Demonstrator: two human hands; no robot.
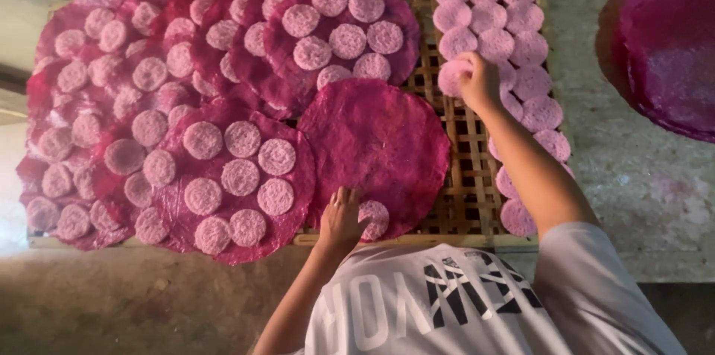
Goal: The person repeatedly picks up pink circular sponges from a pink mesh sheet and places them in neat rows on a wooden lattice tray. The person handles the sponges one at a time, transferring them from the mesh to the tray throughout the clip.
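Pink disc, left hand: left hand (341,215) lies flat, fingers spread, pressing 1 small pale pink disc (375,219) onto the bare magenta sheet (376,139).
Right hand: right hand (477,79) pinches another pale disc (452,76) (at the edge of the stacked rows of discs (514,20)).
Support: bamboo lattice tray (462,176) beneath both.
Left of tray: magenta sheets already dotted with discs (223,169).

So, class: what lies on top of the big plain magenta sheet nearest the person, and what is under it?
On the magenta sheet lies one small pink disc, touched by the left hand. Under it shows the bamboo rack; the slats directly beneath are covered.
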